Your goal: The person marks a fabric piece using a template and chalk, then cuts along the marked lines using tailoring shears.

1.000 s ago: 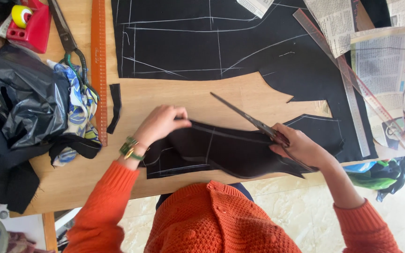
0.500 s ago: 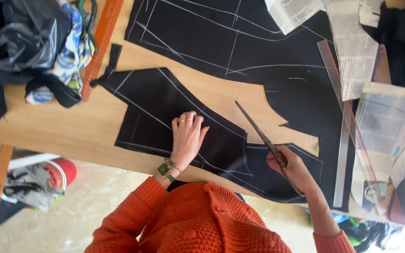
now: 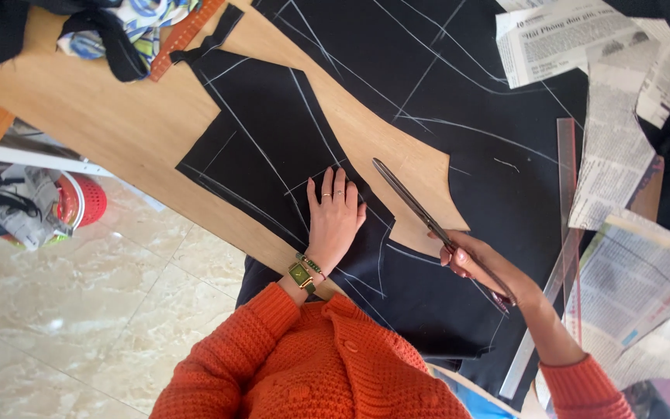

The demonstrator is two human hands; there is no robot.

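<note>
My left hand (image 3: 335, 219) lies flat, fingers spread, on a cut piece of black fabric (image 3: 265, 147) marked with white chalk lines. My right hand (image 3: 481, 268) grips the handles of long scissors (image 3: 412, 202), whose shut blades point up and left over the bare wood between the two fabric pieces. A larger black fabric sheet (image 3: 459, 85) with chalk lines covers the table's far side. I wear an orange knitted cardigan and a green wristwatch.
A clear plastic ruler (image 3: 560, 233) lies right of the scissors, with newspaper sheets (image 3: 606, 155) around it. An orange ruler (image 3: 184, 35) and a patterned cloth (image 3: 137, 23) sit at the top left. The wooden table (image 3: 102, 132) edge runs diagonally; a tiled floor and red basket (image 3: 83, 200) lie below.
The view has shifted and closed in. My left hand has gone from bunching the cut piece to lying flat on it. The scissors have lifted off the fabric's edge.
</note>
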